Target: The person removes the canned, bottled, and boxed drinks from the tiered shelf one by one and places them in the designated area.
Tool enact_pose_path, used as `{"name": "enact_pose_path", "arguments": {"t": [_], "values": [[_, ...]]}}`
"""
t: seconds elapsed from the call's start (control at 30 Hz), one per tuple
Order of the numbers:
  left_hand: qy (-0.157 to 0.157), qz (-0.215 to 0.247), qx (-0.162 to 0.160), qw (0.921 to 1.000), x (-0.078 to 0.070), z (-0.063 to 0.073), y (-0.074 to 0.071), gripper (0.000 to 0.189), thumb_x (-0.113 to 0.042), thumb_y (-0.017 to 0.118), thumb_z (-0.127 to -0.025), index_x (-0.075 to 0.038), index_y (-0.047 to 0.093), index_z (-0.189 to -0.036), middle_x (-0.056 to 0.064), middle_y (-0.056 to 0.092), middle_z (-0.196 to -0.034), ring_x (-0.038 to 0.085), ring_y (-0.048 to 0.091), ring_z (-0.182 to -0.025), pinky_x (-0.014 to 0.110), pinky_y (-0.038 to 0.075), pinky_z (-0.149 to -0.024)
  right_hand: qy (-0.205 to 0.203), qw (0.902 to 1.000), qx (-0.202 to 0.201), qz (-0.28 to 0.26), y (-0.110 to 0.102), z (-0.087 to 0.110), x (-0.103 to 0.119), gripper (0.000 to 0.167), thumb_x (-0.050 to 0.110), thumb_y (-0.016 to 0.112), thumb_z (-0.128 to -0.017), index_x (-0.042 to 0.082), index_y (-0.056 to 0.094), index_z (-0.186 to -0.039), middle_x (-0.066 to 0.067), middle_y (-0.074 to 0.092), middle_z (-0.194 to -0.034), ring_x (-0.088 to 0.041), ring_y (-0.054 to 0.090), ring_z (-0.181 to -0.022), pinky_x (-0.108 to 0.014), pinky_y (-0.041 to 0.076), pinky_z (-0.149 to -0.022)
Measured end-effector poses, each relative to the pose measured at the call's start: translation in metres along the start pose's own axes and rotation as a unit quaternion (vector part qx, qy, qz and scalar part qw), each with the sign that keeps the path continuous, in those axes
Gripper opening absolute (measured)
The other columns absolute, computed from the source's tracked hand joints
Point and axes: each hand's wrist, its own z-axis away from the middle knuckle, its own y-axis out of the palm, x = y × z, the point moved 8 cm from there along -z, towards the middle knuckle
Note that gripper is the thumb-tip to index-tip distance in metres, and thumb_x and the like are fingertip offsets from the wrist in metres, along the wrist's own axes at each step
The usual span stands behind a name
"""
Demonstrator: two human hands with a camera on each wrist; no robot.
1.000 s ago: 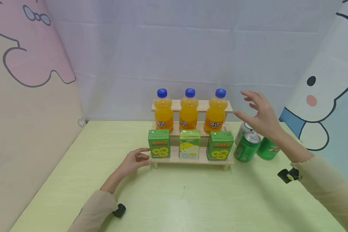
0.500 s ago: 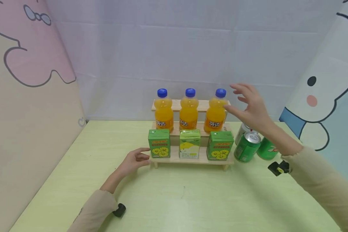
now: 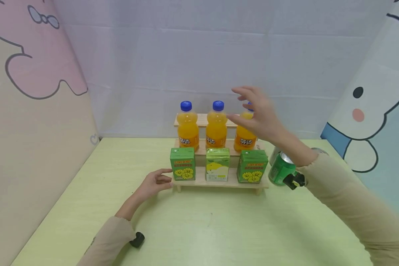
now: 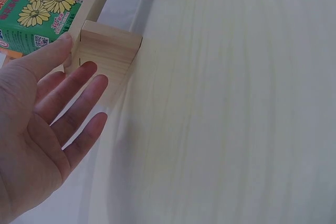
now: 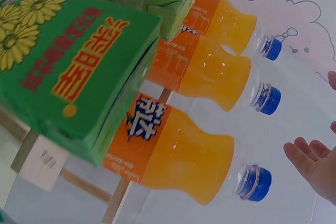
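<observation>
A three-tier wooden shelf (image 3: 232, 183) stands on the table. My left hand (image 3: 154, 183) is at its left end, thumb and fingertips touching the lowest board's corner; in the left wrist view the other fingers (image 4: 79, 106) extend loosely. On the lowest tier are two green drink cartons with yellow flowers (image 3: 183, 164) (image 3: 252, 166) and a pear-printed carton (image 3: 217, 165) between them. Behind them stand three orange soda bottles (image 3: 187, 127) (image 3: 216, 127) (image 5: 178, 156) with blue caps. My right hand (image 3: 261, 116) is raised, thumb and fingers apart with nothing between them, overlapping the right bottle in the head view.
Right of the shelf stands a green soda can (image 3: 280, 171), with other cans behind it mostly hidden by the right arm. The pale table (image 3: 193, 229) extends in front. A white backdrop (image 3: 206, 62) and cartoon-printed side panels (image 3: 36, 118) surround it.
My right hand has moved left, from above the cans to in front of the right bottle, fingers still spread apart. The left hand, shelf and drinks have stayed put.
</observation>
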Motion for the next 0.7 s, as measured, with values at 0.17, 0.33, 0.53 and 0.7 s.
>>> {"name": "enact_pose_path", "arguments": {"t": [0.17,0.33,0.53,0.7], "values": [[-0.004,0.002,0.0,1.0,0.0,0.0,-0.001,0.056,-0.019,0.067,-0.083,-0.001,0.044,-0.131,0.017,0.064,-0.106,0.026,0.061,-0.099,0.046,0.043,-0.09,-0.02,0.9989,0.003,-0.041,0.02,-0.013,0.015,0.059,0.012,0.073,-0.077,0.003,0.046,-0.129,-0.014,0.043,-0.127,-0.023,0.048,-0.105,-0.041,0.047,-0.086],[-0.002,0.0,-0.003,1.0,-0.002,0.0,-0.001,0.056,-0.021,0.067,-0.083,-0.001,0.044,-0.13,0.016,0.064,-0.106,0.026,0.061,-0.099,0.046,0.043,-0.089,-0.04,0.9964,-0.001,-0.074,0.039,-0.025,0.027,0.058,0.011,0.072,-0.077,0.001,0.046,-0.128,-0.015,0.044,-0.126,-0.023,0.048,-0.103,-0.04,0.048,-0.085],[0.005,-0.003,-0.003,1.0,-0.002,0.0,-0.001,0.056,-0.021,0.068,-0.082,-0.001,0.045,-0.13,0.017,0.065,-0.105,0.026,0.061,-0.099,0.046,0.043,-0.089,-0.019,0.9974,0.031,-0.062,0.062,-0.034,0.033,0.064,0.019,0.072,-0.078,0.003,0.041,-0.132,-0.014,0.042,-0.129,-0.024,0.047,-0.107,-0.036,0.046,-0.089],[0.002,-0.002,-0.006,1.0,-0.002,0.003,0.0,0.056,-0.021,0.068,-0.082,-0.001,0.045,-0.13,0.017,0.064,-0.105,0.027,0.061,-0.099,0.046,0.044,-0.089,0.006,0.9944,0.062,-0.085,0.08,-0.038,0.036,0.066,0.019,0.07,-0.08,0.003,0.037,-0.135,-0.016,0.038,-0.13,-0.027,0.044,-0.113,-0.036,0.043,-0.093]]}}
